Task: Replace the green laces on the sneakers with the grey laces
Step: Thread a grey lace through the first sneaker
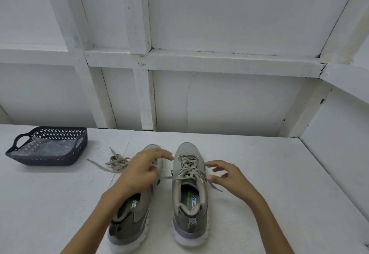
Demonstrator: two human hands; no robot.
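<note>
1. Left-hand grip (pixel 143 168) hovers over the front half of the left grey mesh sneaker (pixel 139 211) with the white sole, top fingers stretched out straight toward the other shoe. One lace end runs right up to its lower fingers, but it's blurry there, so I can't tell if it's pinching it or not.
2. Right-hand grip (pixel 229 176) is loose and fairly wide, fingers spread and a bit curled, holding nothing I can make out. It sits just right of the matching right grey mesh sneaker (pixel 180 225).
3. Between the two grips is that right sneaker's pale beige-grey flat lace (pixel 187 166), threaded through the eyelets and untied, one end going out to each side. The right end lies on the white tabletop (pixel 259 164) below the right-hand grip.
4. Just left of the left-hand grip there's a loose bundled-up beige-grey lace (pixel 117 163) on the tabletop.
5. Further left, well apart, sits a dark blue perforated plastic basket (pixel 50 161) with clear plastic film (pixel 46 147) in it.
</note>
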